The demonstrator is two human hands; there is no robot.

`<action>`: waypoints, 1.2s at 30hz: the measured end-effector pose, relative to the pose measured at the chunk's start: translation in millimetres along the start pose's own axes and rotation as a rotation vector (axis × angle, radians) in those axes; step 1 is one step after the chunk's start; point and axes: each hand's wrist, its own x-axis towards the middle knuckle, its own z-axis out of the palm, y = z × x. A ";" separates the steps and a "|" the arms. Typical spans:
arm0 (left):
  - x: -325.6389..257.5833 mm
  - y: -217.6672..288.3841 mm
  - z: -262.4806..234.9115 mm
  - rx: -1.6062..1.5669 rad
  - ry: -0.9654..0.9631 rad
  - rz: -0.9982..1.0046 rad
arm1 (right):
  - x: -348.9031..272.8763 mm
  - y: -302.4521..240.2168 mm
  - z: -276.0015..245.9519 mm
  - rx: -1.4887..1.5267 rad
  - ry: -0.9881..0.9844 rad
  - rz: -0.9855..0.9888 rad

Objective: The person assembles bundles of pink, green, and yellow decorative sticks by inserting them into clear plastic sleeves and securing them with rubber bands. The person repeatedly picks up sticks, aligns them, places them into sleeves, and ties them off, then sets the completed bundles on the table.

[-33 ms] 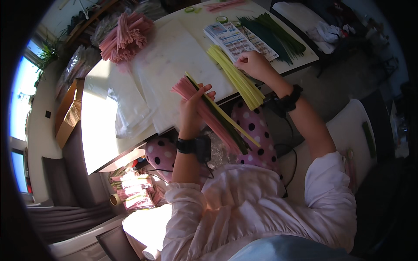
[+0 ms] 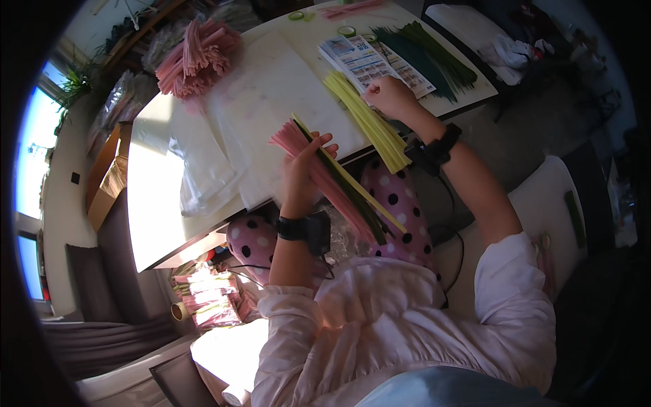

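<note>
My left hand [image 2: 303,163] is closed round a bundle of thin chenille stems [image 2: 332,193], mostly pink, with dark green and yellow ones along its right side. The bundle slants over my lap, just off the table's front edge. My right hand [image 2: 391,97], fingers curled together, is over the printed sheets, beside a loose pile of yellow chenille stems [image 2: 366,122]. Whatever its fingertips hold, if anything, is hidden. The yellow pile reaches past the table edge.
Dark green stems [image 2: 434,61] lie at the table's far right, by printed sheets [image 2: 356,61] and green tape rolls [image 2: 346,31]. A large pink bundle [image 2: 196,57] stands far left. Clear plastic bags [image 2: 210,156] cover the white table [image 2: 152,210]. Wrapped bundles [image 2: 213,298] sit lower left.
My right hand has shifted slightly left, and its wrist has turned, with the fingers still curled. My left hand and its bundle have moved a touch to the right.
</note>
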 end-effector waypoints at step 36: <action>31.8 -33.9 -8.1 -0.115 -0.017 -0.134 | 61.5 30.1 78.0 -0.214 0.056 0.118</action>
